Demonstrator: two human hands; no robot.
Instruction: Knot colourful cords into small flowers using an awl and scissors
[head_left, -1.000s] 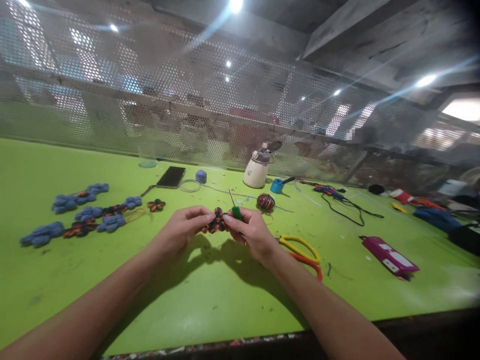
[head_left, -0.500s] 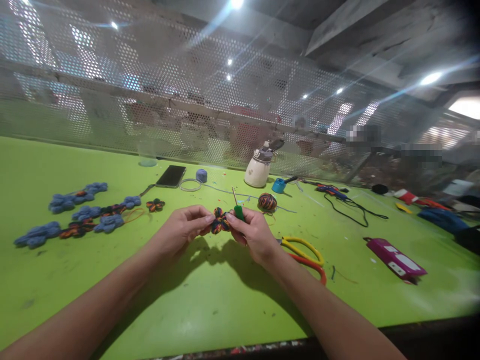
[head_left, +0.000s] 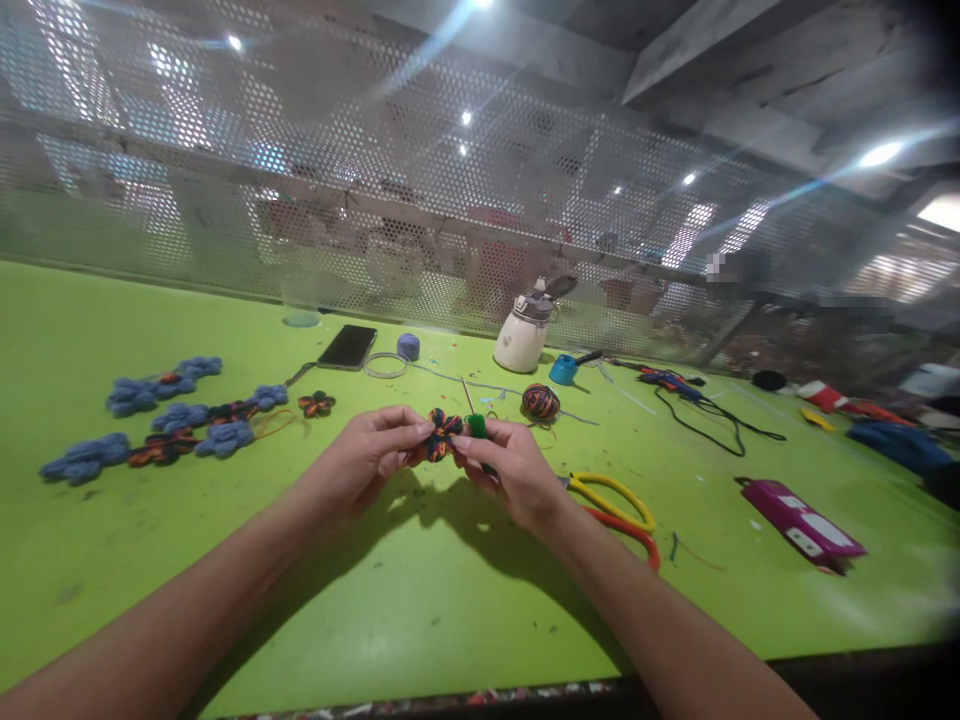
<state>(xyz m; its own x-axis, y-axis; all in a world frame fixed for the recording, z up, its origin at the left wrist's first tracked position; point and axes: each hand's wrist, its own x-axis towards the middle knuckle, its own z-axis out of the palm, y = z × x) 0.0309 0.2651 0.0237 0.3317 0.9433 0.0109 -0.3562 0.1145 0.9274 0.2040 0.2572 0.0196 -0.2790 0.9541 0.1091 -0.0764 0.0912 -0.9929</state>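
Between my two hands, just above the green table (head_left: 360,590), is a small crocheted flower (head_left: 444,434) in multicoloured dark yarn. My left hand (head_left: 390,445) pinches its left petals between thumb and fingers. With thumb and forefinger, my right hand (head_left: 510,462) grips the flower's right side, and a crochet hook (head_left: 477,426) with a green handle is tucked in the same hand, its metal shaft pointing up. Behind my right hand lies a ball of multicoloured yarn (head_left: 541,402). Scissors (head_left: 615,500) with yellow and orange handles rest beside my right wrist.
Blue and multicoloured crocheted flowers (head_left: 225,435) lie at left, near a phone (head_left: 348,347). A blue yarn ball (head_left: 408,347), white bottle (head_left: 520,338) and blue tape roll (head_left: 562,370) stand farther back. At right are a glue gun (head_left: 670,382) and purple power strip (head_left: 799,520).
The flower has turned slightly in my fingers, and the right thumb sits a little lower on it. The whole view has shifted slightly; both hands keep their grip.
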